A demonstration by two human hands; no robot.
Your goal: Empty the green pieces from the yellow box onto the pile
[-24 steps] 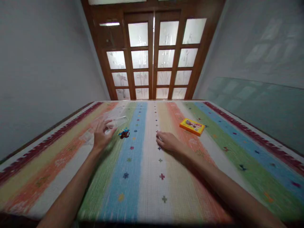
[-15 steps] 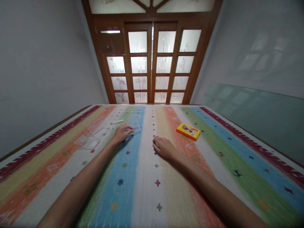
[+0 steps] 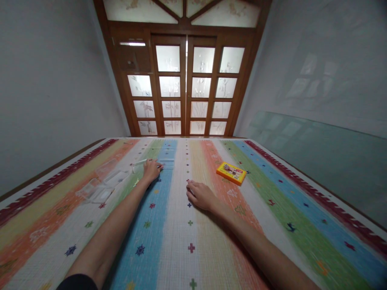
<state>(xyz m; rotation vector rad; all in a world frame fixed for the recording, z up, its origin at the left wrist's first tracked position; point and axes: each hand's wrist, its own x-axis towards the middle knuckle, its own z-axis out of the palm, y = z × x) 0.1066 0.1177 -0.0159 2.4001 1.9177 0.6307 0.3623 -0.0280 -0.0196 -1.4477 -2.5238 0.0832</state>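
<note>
My left hand point(image 3: 152, 170) is over the blue stripe of the cloth, its fingers closed at the edge of a clear plastic piece point(image 3: 167, 164). That piece is see-through, and its full shape is hard to make out. Beside this hand lies a pale strip-like piece point(image 3: 139, 162). My right hand point(image 3: 200, 194) rests on the white and cream stripes with curled fingers; whatever they may hold is hidden. A yellow box point(image 3: 231, 173) with a picture on its top lies flat beyond my right hand, apart from it.
Several clear plastic containers point(image 3: 101, 195) lie at the left of the table. A striped, patterned cloth point(image 3: 178, 241) covers the table. Walls stand on both sides, with a greenish glass panel point(image 3: 317, 149) at the right and wooden doors point(image 3: 184, 84) beyond the far edge.
The view has shifted, so everything sits a little lower and further left. My left hand stays at the clear plastic piece, which now looks flatter. My right hand has hardly moved on the cloth.
</note>
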